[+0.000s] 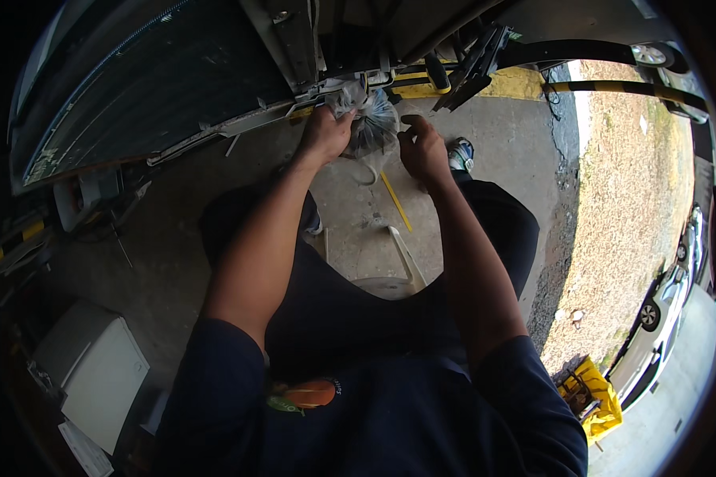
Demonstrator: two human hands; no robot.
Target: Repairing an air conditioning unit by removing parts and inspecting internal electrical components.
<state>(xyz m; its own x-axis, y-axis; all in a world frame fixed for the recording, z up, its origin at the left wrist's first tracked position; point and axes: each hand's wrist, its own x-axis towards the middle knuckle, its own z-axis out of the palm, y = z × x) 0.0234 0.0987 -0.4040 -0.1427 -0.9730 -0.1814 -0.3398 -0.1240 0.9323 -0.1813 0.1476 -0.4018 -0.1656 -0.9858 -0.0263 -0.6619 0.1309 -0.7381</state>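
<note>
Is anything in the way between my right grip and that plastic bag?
Nothing visible: only a slim gap seems to separate your right grip from the plastic bag, whose other side your left grip holds.

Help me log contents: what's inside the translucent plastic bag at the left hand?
Dark, bluish shapes show through the translucent plastic bag; its folds keep me from telling what they are. The left hand covers part of it.
</note>
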